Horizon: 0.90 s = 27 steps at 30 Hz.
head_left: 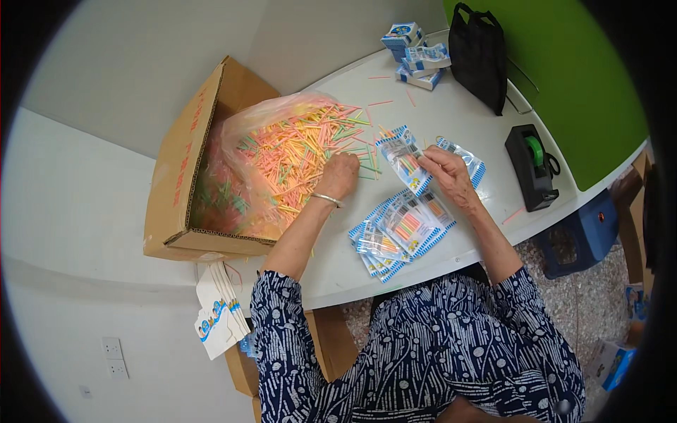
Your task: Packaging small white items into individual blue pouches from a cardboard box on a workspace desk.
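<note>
Pinching an open packet (403,156) in our right hand (446,169) above the white table (465,120), we curl our left hand (338,175) into the pile of coloured sticks (296,151), best gathered few and aligned.

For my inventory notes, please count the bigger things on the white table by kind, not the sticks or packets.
Cardboard box: 1
Black bag: 1
Tape dispenser: 1
Total: 3
</note>
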### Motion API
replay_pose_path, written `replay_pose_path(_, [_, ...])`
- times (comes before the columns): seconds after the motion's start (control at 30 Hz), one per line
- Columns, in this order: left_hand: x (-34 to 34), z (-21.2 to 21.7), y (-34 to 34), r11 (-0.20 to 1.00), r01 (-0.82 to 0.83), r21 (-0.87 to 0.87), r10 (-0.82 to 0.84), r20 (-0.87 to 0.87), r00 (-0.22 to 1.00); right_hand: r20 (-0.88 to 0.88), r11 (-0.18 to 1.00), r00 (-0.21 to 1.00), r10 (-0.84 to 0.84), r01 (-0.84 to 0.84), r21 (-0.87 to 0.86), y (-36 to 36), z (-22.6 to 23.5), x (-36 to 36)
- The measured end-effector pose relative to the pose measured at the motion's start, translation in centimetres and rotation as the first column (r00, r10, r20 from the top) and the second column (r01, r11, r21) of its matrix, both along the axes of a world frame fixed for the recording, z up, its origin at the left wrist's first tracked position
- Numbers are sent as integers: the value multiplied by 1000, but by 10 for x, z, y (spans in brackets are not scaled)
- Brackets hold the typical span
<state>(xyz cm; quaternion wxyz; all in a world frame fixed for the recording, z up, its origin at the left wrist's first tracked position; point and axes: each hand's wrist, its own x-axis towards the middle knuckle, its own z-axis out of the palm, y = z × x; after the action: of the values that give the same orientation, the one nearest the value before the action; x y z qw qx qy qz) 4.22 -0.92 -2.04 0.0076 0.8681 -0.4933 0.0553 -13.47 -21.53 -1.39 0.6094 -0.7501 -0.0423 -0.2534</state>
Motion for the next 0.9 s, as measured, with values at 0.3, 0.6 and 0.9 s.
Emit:
replay_pose_path(0.3, [3,5,9,969,-173,-176,157,-102,982,42,996,999,-22,26,-80,3,0,-3])
replay_pose_path(0.6, [-54,105,-8,422,-476,-771,-459,-635,622,33,992,998,44,-40,-119,12,1,-1])
replay_pose_path(0.9, [-81,100,-22,517,-408,-752,-481,-650,588,23,985,991,132,-129,-115,20,3,-3])
